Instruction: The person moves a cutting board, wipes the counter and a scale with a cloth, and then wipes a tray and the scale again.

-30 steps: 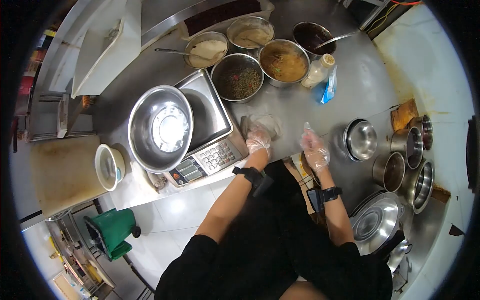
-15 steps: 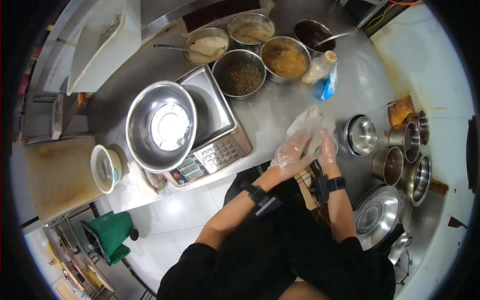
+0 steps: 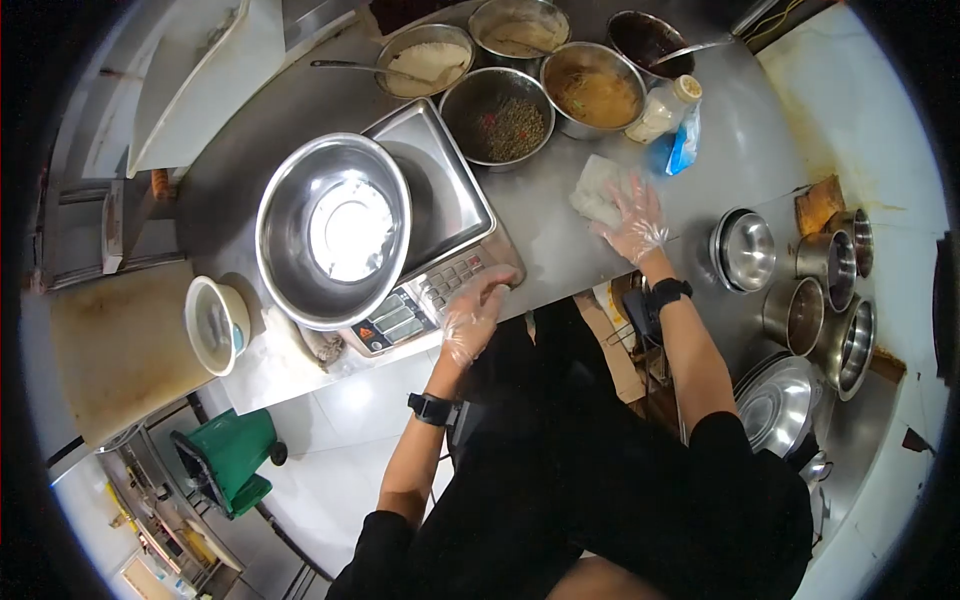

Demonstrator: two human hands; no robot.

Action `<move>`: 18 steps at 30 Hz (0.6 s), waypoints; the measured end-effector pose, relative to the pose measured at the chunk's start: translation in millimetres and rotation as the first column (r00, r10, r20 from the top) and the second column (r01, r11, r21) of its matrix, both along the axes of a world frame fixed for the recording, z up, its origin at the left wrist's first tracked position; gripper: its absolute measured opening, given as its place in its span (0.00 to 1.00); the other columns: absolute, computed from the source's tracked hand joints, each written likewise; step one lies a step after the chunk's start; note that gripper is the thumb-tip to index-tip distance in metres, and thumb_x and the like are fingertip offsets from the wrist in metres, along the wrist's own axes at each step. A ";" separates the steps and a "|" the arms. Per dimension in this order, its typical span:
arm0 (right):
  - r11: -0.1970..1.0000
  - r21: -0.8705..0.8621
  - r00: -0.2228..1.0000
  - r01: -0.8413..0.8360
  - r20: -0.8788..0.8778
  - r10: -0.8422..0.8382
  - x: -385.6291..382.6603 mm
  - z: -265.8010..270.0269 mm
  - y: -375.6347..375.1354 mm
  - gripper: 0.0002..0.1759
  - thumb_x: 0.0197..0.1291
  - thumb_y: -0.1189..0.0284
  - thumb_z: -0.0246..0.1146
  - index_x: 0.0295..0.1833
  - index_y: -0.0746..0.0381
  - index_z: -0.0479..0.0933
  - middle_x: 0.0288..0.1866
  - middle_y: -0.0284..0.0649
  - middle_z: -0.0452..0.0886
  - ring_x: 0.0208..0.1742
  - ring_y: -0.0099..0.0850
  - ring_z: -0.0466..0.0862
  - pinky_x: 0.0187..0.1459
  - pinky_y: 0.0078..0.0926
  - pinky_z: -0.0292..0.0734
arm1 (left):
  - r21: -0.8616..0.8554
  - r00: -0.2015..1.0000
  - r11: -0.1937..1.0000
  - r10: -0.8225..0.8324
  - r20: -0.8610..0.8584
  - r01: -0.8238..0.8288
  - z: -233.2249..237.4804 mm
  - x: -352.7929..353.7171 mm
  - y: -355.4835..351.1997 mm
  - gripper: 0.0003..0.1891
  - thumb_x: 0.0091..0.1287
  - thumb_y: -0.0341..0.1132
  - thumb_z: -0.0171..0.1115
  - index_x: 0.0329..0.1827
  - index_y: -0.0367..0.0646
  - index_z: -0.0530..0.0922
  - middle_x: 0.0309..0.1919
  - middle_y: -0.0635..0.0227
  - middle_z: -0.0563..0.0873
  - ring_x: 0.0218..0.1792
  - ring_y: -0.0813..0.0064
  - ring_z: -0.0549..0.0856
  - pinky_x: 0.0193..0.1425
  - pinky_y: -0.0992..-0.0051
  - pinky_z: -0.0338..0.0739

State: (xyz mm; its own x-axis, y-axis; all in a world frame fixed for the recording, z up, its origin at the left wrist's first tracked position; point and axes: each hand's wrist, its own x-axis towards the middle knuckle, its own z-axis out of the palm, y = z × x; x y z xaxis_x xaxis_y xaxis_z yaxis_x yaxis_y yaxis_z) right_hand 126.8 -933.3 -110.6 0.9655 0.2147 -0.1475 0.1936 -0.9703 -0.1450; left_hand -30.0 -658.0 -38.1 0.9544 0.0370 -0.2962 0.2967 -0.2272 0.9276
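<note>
My right hand (image 3: 637, 222), in a clear plastic glove, lies with fingers spread over a folded whitish cloth (image 3: 597, 190) on the steel table (image 3: 545, 250). The cloth's right side is partly under the fingers. My left hand (image 3: 474, 316), gloved too, is at the front corner of the digital scale (image 3: 462, 262), beside its keypad. Its fingers are loosely bent and apart, with nothing seen in them. A large steel bowl (image 3: 290, 215) stands on the scale, covering part of its plate.
Behind are bowls of white powder (image 3: 430, 65), peppercorns (image 3: 510, 130), yellowish seasoning (image 3: 595, 98) and dark sauce (image 3: 640, 45), plus a bottle (image 3: 660, 112) and blue packet (image 3: 684, 145). Small steel bowls (image 3: 748, 252) and pots (image 3: 793, 315) stand right, a white tub (image 3: 212, 325) left.
My hands were together at the cloth and have separated. The left moved left to the scale; the right now lies flat on the cloth, which is spread farther back. The view shifted slightly.
</note>
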 end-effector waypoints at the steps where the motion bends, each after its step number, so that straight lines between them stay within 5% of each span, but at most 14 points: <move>1: 1.000 0.001 1.000 0.003 -0.007 -0.003 -5.7 -0.7 4.6 0.38 0.53 0.46 0.67 0.71 0.40 0.68 0.80 0.37 0.52 0.76 0.55 0.55 0.73 0.52 0.54 | -0.014 0.998 1.000 0.008 -0.067 -0.009 9.3 -1.4 4.1 0.14 0.72 0.33 0.55 0.57 0.39 0.79 0.53 0.64 0.84 0.54 0.73 0.83 0.61 0.75 0.74; 7: 0.974 0.076 0.922 -0.214 0.346 0.175 -58.0 -27.6 18.2 0.38 0.44 0.67 0.67 0.67 0.40 0.72 0.71 0.40 0.68 0.62 0.52 0.72 0.58 0.53 0.70 | -0.108 0.990 0.993 0.022 -0.137 -0.037 3.1 -22.1 24.3 0.14 0.72 0.33 0.55 0.57 0.39 0.79 0.52 0.65 0.85 0.55 0.74 0.82 0.62 0.77 0.72; 10: 0.973 -0.056 0.921 -0.226 0.312 0.232 -102.5 -37.7 22.7 0.35 0.49 0.69 0.65 0.67 0.39 0.72 0.69 0.39 0.68 0.60 0.49 0.72 0.54 0.48 0.71 | -0.101 0.989 0.995 -0.012 -0.147 -0.003 -4.3 -30.3 30.6 0.14 0.72 0.32 0.55 0.58 0.39 0.78 0.53 0.64 0.85 0.55 0.75 0.82 0.63 0.77 0.71; 15: 0.939 0.023 0.936 -0.344 0.085 0.341 -151.5 2.1 21.2 0.38 0.54 0.69 0.62 0.72 0.33 0.65 0.70 0.38 0.67 0.63 0.46 0.70 0.57 0.47 0.68 | -0.081 0.991 0.996 -0.048 -0.122 0.038 -11.6 -39.6 32.7 0.14 0.72 0.33 0.55 0.58 0.38 0.78 0.53 0.64 0.85 0.55 0.74 0.82 0.63 0.76 0.71; 16: 0.930 -0.033 0.930 -0.365 0.028 0.366 -146.3 12.8 14.4 0.36 0.56 0.70 0.60 0.72 0.34 0.65 0.66 0.38 0.73 0.60 0.45 0.74 0.55 0.46 0.71 | -0.087 0.994 0.996 -0.043 -0.102 0.034 -10.5 -41.8 32.4 0.14 0.72 0.33 0.55 0.58 0.37 0.78 0.52 0.64 0.85 0.55 0.75 0.81 0.63 0.76 0.71; 18: 0.930 0.227 0.913 -0.288 0.357 0.195 -137.2 28.7 -6.3 0.32 0.56 0.69 0.60 0.68 0.39 0.71 0.57 0.39 0.79 0.52 0.44 0.79 0.50 0.44 0.77 | -0.052 0.993 0.999 -0.020 -0.119 0.014 -4.4 -48.0 32.8 0.14 0.72 0.33 0.56 0.57 0.37 0.78 0.52 0.64 0.85 0.54 0.75 0.81 0.62 0.77 0.71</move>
